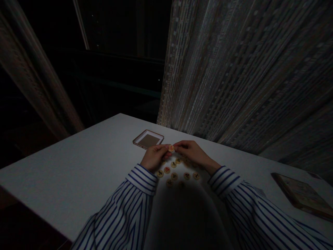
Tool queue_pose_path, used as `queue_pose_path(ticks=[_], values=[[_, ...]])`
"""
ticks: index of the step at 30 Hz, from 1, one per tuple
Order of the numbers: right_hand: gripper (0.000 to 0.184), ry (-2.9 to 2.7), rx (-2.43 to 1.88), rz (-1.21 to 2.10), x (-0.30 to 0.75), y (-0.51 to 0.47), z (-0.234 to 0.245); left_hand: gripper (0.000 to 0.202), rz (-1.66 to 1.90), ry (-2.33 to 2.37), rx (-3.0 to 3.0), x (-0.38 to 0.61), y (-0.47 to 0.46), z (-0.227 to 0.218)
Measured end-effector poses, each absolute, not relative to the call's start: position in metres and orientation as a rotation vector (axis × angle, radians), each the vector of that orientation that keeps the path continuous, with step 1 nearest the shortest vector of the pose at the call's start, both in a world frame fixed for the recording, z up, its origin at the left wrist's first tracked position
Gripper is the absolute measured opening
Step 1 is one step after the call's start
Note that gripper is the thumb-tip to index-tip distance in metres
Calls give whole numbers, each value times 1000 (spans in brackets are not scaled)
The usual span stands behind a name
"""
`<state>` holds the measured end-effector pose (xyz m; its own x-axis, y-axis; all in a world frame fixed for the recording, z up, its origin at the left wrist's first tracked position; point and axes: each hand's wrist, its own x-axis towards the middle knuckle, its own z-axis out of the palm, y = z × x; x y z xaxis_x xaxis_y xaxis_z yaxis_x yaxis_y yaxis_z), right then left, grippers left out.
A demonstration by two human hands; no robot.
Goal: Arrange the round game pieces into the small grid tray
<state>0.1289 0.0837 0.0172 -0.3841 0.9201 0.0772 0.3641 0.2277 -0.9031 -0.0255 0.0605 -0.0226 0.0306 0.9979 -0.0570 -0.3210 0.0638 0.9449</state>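
Observation:
Between my two hands is a round Chinese chess piece (171,148) with a red character facing up. My left hand (153,158) pinches its left side with thumb and fingers. From the other side, the fingertips of my right hand (193,152) close on its right edge. Below the hands, several more pieces lie loosely on the white table, among them a red-marked piece (167,170) and a dark-marked piece (187,176). Some pieces near my right palm are partly hidden in shadow.
A shallow open box part (135,142) sits just beyond my left hand on the white table (85,163). Farther right lies a flat box with a patterned top (303,192). A patterned curtain (221,69) hangs along the table's back edge. The room is dim.

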Motion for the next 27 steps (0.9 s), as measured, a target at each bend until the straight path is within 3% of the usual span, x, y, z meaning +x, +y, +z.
queue_pose_path(ticks=[8,27], values=[[18,-1893,-1160,1099,131,82,17,27,1303,941,950,-24,59,-22],[19,-2265,-1069,642,151,61,40,36,1290,914,1022,-14,44,-8]])
